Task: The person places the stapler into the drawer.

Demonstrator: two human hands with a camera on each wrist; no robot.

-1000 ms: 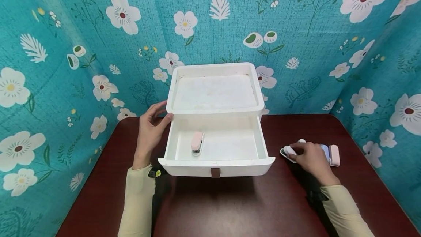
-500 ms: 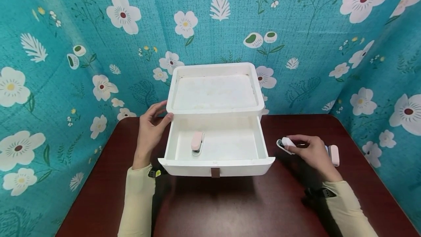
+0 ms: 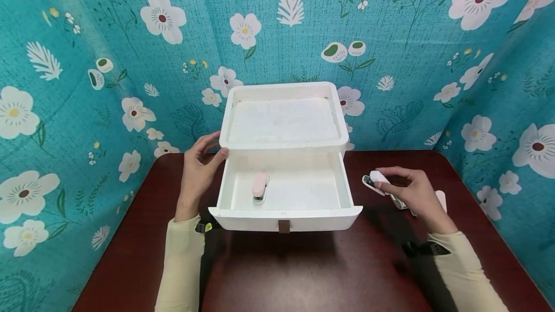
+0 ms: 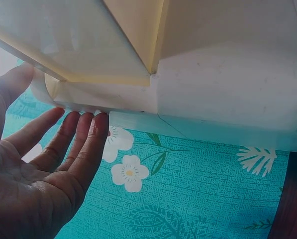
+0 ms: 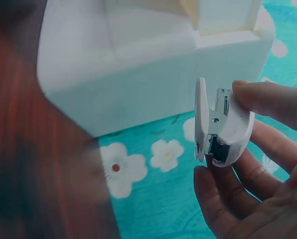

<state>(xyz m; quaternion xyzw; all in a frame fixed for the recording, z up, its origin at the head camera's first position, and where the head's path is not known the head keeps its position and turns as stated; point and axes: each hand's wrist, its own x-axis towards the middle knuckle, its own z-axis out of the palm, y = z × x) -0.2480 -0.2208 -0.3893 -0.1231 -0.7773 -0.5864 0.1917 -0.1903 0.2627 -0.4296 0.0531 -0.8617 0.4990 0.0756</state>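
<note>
My right hand (image 3: 414,194) pinches a white mini stapler (image 5: 240,124) between thumb and fingers, to the right of the white drawer box (image 3: 284,124). The stapler's metal inside and dark spring part show in the right wrist view. Straight fingers of my left hand (image 4: 53,174) touch the box's side, and the thumb rests at its front left corner. The drawer (image 3: 310,191) is pulled out. A pink mini stapler (image 3: 259,184) sits in the left part of it.
Behind and under my right hand lie more small staplers, mostly hidden; a pink one (image 3: 441,200) peeks out. A brown tab (image 3: 284,226) hangs on the drawer front. The dark red table (image 3: 282,273) backs onto a teal flowered cloth (image 3: 277,52).
My right hand has lifted the white stapler from the row and carried it slightly left and up, uncovering part of another stapler. My left hand stays on the box.
</note>
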